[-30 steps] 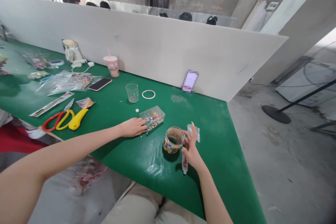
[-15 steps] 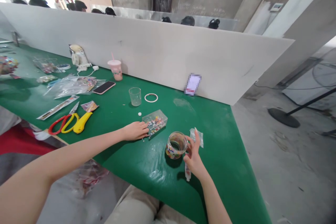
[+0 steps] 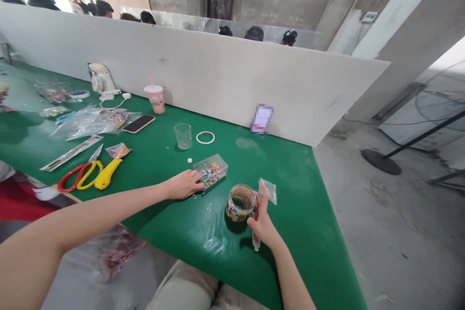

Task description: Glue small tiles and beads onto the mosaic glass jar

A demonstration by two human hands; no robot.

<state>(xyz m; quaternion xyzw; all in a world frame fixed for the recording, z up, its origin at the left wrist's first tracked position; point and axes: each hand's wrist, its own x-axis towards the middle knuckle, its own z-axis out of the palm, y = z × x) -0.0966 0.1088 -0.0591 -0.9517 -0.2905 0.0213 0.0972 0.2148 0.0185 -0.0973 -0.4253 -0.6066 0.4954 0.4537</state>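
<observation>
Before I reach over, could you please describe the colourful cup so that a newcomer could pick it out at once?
On the green table, find the person's right hand. Just left of it is a round, open-topped cup. Unlike the plain clear cup farther back, its outside carries small multicoloured pieces.

1. Left arm (image 3: 119, 208): bare, bent at the elbow, forearm reaching across to the right.
2. Left hand (image 3: 184, 184): palm down, wrist nearly straight, fingers together and curled downward at the tips.
3. Right forearm (image 3: 292, 271): bare, rising from below and slanting inward.
4. Right hand (image 3: 262, 220): thumb apart from the fingers, one finger raised; its grip is hard to tell.
</observation>
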